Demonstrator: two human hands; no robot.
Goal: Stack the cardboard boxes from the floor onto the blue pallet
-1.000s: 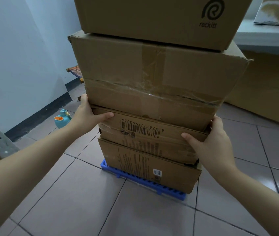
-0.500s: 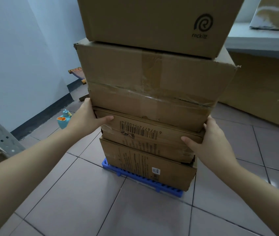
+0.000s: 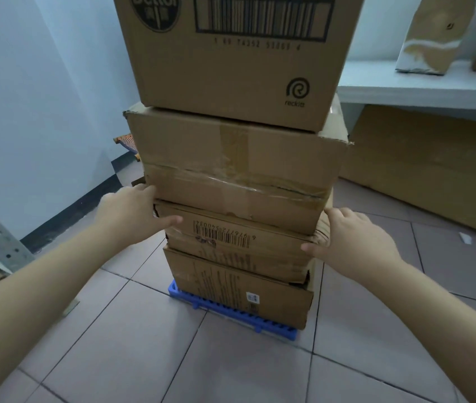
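**Four boxes standing on the pallet, both hands on the second one**

A stack of four closed cardboard boxes is standing on the blue pallet, which is lying flat on the tiled floor. All boxes are shut, so what is inside them is not showing. The bottom box is sitting directly on the pallet. On it the second box is lying, with a barcode on its front printed upside down. Above is the taped box, wider than the others and hanging over at the right. At the top the reckitt box is resting, with its large barcode facing the camera.

The left hand is pressing on the left near corner of the second box, fingers around the side and thumb stretched over the front face. The right hand is gripping the right near corner in the same way, thumb on the front. Both hands are half open, clasping the box from the two sides.

Compared with one second ago, the view is now reaching higher and more of the top box is showing. The hands are staying on the same box, and the left one is sitting slightly higher at its upper edge.

The second box is lying flat, its long axis running left to right, a little turned against the box below.
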